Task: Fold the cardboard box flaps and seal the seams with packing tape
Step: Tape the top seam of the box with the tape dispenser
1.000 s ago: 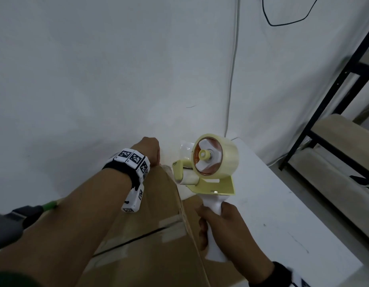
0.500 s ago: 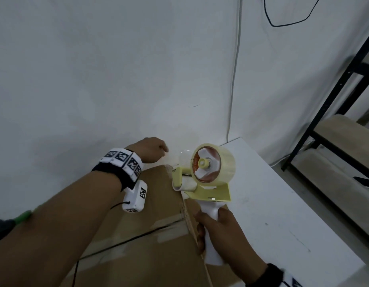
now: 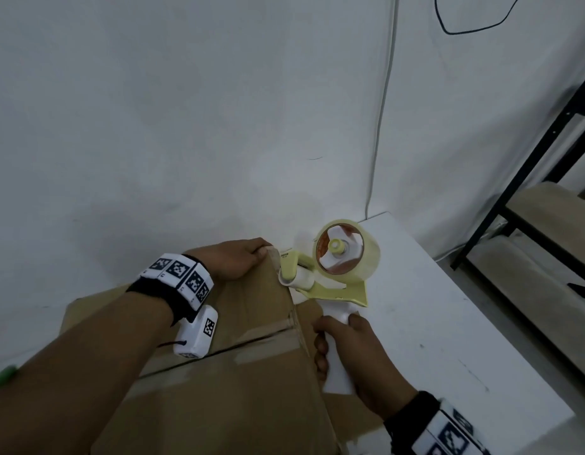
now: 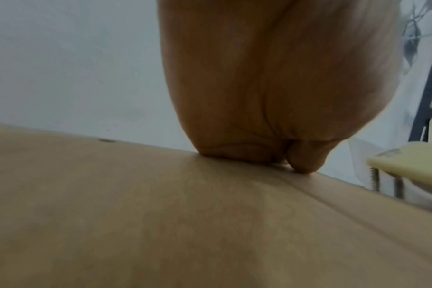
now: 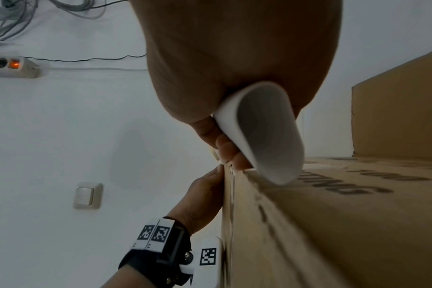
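A brown cardboard box [image 3: 245, 389] lies with its flaps folded shut, old tape strips crossing the centre seam. My left hand [image 3: 232, 257] rests on the box's far right corner. Its thumb presses the top face and its fingers bend over the far edge, out of sight. The left wrist view shows the palm [image 4: 271, 87] down on the cardboard [image 4: 160, 214]. My right hand [image 3: 350, 349] grips the white handle [image 5: 264, 132] of a yellow tape dispenser [image 3: 333, 290]. Its clear roll [image 3: 347, 254] and roller sit at the box's right edge, close to my left thumb.
The box sits on a white table [image 3: 432, 339] against a white wall. A black shelf rack [image 3: 530, 159] stands to the right. A white cable [image 3: 379, 126] runs down the wall. The right wrist view shows a power strip [image 5: 12, 67] and a wall switch [image 5: 86, 195].
My left hand lifted off the far edge, hovered, then came back down on the far right corner. The dispenser moved a little farther along the right edge toward that corner.
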